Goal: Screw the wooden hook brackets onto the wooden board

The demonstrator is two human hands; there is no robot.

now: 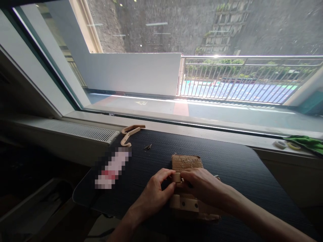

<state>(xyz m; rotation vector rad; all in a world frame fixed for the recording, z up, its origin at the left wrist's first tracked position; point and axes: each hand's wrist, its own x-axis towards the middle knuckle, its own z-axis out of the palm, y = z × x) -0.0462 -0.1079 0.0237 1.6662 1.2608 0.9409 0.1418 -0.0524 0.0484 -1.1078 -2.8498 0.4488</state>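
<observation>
A small pale wooden piece [177, 177] is pinched from the left by the thumb and fingers of my left hand [156, 188]. My right hand [202, 183] closes in from the right, its fingertips at the same piece; whether they hold anything else is hidden. Beneath them lies a rough brown wooden board [185, 162] with crumbs or shavings on its far end. Closer to me is a light wooden block [188, 204] with two dark round holes. A thin metallic tip [216, 176] shows beyond my right wrist, mostly covered.
Two curved wooden hook-shaped pieces [130, 136] lie at the far left of the black table [227, 161]. Several screws or nails [148, 147] rest near them, beside a blurred pinkish item [113, 168]. Tape rolls [280, 144] and a green cloth [306, 143] sit on the windowsill.
</observation>
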